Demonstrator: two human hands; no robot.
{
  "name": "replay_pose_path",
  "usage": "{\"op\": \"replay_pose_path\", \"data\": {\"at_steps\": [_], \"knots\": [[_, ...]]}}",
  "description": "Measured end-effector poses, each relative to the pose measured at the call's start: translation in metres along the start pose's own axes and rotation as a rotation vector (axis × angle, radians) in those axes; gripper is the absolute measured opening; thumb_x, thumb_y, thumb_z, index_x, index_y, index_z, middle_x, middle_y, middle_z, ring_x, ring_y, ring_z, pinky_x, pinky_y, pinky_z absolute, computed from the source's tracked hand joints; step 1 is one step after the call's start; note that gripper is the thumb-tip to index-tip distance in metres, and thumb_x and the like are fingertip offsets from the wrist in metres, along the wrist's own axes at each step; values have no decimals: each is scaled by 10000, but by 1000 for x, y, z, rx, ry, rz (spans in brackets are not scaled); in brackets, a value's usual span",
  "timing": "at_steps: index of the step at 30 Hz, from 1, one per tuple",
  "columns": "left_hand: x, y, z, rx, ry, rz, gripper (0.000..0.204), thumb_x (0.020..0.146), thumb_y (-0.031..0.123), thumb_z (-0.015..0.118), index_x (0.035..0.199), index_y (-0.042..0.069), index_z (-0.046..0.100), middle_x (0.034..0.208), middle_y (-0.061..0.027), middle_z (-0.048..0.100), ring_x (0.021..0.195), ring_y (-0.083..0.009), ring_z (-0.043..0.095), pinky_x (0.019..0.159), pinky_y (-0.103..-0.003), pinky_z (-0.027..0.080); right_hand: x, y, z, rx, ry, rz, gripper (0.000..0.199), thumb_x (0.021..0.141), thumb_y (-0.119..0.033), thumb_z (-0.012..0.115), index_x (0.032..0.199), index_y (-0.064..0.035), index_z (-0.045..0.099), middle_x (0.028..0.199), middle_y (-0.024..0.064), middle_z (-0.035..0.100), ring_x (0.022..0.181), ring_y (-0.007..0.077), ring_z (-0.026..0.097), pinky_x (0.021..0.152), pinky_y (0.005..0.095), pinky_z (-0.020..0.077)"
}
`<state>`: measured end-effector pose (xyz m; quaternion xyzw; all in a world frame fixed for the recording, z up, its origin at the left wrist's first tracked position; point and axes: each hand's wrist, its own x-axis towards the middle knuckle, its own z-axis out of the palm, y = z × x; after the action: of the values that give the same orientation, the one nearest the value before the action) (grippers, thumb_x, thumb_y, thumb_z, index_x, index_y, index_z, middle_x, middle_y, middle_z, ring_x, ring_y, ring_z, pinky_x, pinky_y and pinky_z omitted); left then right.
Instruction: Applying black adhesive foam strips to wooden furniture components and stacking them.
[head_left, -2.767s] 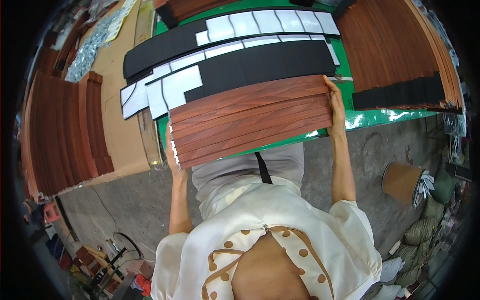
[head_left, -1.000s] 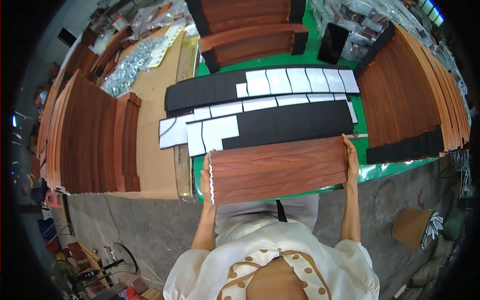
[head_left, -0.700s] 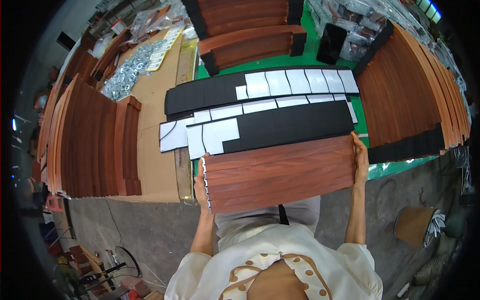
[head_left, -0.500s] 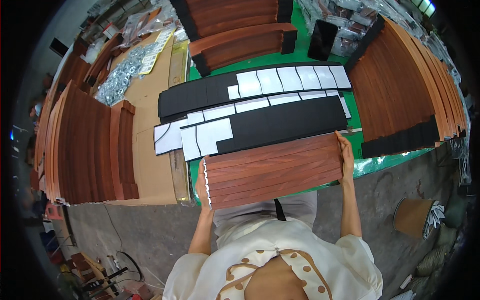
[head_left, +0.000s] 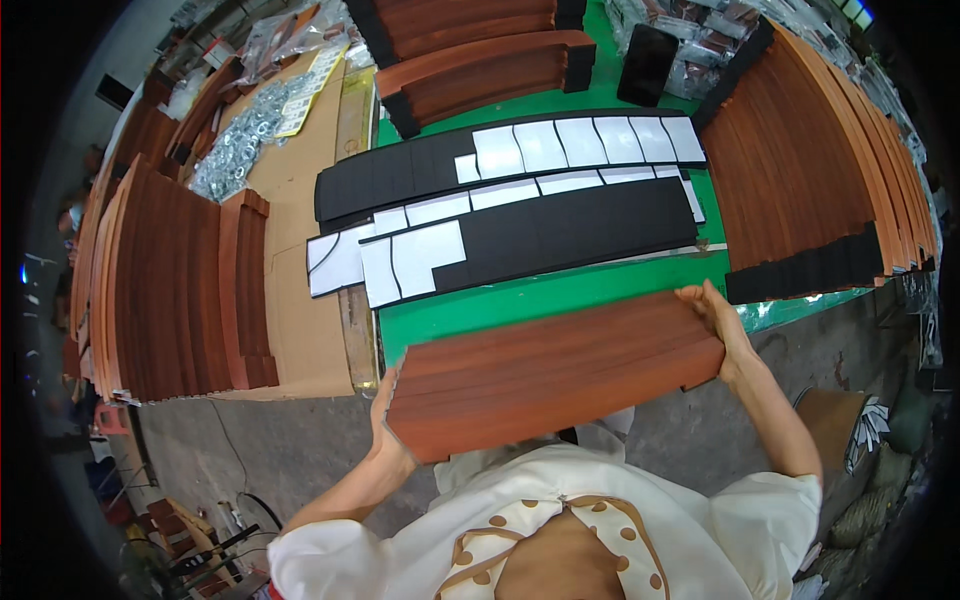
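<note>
A bundle of reddish-brown wooden boards (head_left: 550, 370) is held tilted between my two hands, just off the near edge of the table. My left hand (head_left: 388, 430) is closed round its left end, with the fingers partly hidden. At the other end, my right hand (head_left: 718, 325) grips the upper corner, its fingertips over the top edge. Beyond the bundle lie black foam-like strips (head_left: 570, 230) partly covered with white backing pieces (head_left: 540, 150), overlapping each other on the green tabletop (head_left: 520, 305).
Stacks of similar boards stand at left (head_left: 170, 290) and right (head_left: 800, 160), the right one with black end strips. More boards (head_left: 490, 75) stand at the back. A black phone (head_left: 647, 65), a heap of metal rings (head_left: 235, 150) and a floor bin (head_left: 830, 415) are around.
The bundle has come toward me, away from the black strips, and has turned so a different, smoother side faces up. Both hands moved with it, and my elbows have spread outward.
</note>
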<state>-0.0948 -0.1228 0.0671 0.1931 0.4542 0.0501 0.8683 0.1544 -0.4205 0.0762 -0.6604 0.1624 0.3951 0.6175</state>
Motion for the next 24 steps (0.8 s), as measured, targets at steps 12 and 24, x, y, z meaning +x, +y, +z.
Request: {"op": "replay_pose_path", "data": {"at_steps": [12,24], "knots": [[-11,15,-31,340,192,-222,382,960,270,297,1204,53,496,1110,-124,599,950,-263,622,771,-397,540,-26,14,-25,-197,-417,187,761,820,-602,520,1369,-95,374,1389,162,361,1286,295,342,1031,469,306],[-30,57,5,403,229,44,446,951,359,358,1211,19,484,1155,-115,574,1042,-227,585,847,-364,506,-9,-24,5,-167,-249,-155,759,836,-685,395,1237,-54,524,1205,96,560,1131,197,517,994,365,370]]}}
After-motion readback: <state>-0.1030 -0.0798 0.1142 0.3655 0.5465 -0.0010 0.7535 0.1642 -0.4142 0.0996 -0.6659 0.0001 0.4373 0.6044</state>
